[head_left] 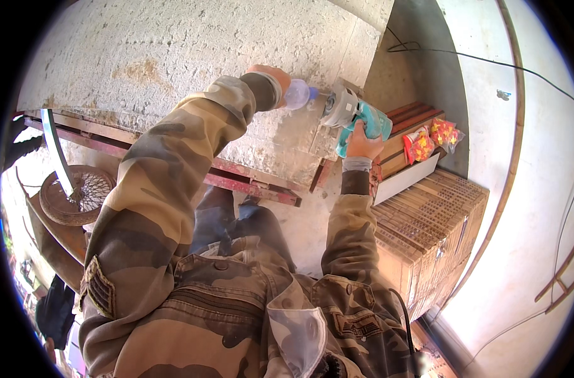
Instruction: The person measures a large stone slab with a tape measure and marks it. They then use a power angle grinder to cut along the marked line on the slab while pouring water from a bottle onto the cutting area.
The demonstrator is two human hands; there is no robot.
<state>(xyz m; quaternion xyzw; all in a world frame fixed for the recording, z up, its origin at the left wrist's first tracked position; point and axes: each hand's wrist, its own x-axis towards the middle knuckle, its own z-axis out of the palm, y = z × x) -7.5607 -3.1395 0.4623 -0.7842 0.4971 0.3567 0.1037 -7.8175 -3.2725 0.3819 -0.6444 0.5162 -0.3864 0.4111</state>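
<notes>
My left hand (pixel 271 77) is closed around a clear plastic bottle (pixel 296 94) with a blue-violet cap. The bottle lies nearly level, its cap pointing right at a teal handheld power cutter (pixel 376 121). My right hand (pixel 364 143) grips the cutter's body, and its grey metal head (pixel 342 107) rests at the right end of a rough, pitted pale slab (pixel 192 57). Much of the blade area is hidden by the head. Below the bottle the slab has a darker, damp-looking patch.
A reddish metal frame (pixel 255 188) carries the slab. To the right stand stacked brown cartons (pixel 425 227), with red-and-yellow packets (pixel 419 145) above them. A spoked wheel (pixel 79 195) is at left. A black cable (pixel 482 58) runs along the wall.
</notes>
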